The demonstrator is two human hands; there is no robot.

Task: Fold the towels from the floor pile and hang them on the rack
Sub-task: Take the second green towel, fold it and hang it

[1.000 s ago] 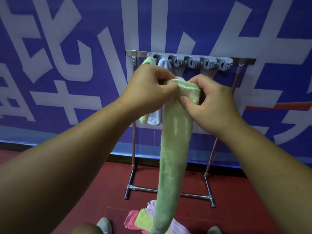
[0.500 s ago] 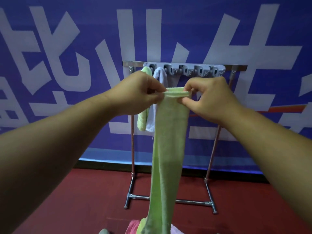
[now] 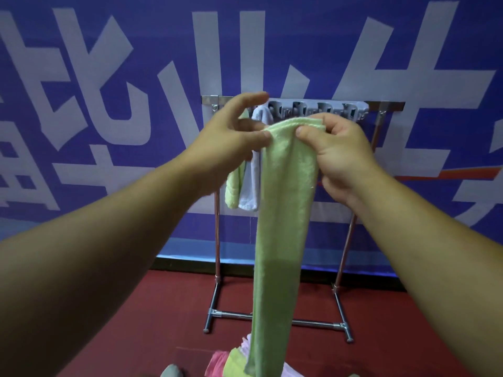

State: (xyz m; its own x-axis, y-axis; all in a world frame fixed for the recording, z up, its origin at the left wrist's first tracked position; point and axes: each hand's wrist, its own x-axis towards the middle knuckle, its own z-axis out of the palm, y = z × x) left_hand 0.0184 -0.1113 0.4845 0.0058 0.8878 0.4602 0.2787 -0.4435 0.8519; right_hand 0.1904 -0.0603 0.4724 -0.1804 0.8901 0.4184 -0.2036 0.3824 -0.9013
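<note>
A long light green towel (image 3: 283, 213) hangs folded lengthwise in front of me, reaching down to the floor pile (image 3: 226, 363) of pink, yellow and pale towels. My right hand (image 3: 340, 153) pinches its top right corner. My left hand (image 3: 231, 131) holds the top left edge between thumb and lower fingers, with the index finger lifted. Behind them stands the metal rack (image 3: 386, 106) with a grey row of clips (image 3: 324, 110). A green towel (image 3: 234, 189) and a white towel (image 3: 251, 183) hang from its left clips.
A blue banner wall (image 3: 109, 77) with large white characters stands right behind the rack. The floor (image 3: 136, 322) is dark red. A grey shoe tip (image 3: 171, 371) shows at the bottom edge beside the pile.
The towel's top edge has opened from a flat narrow fold into a rounded hump. My left index finger has lifted off. The view has tilted slightly.
</note>
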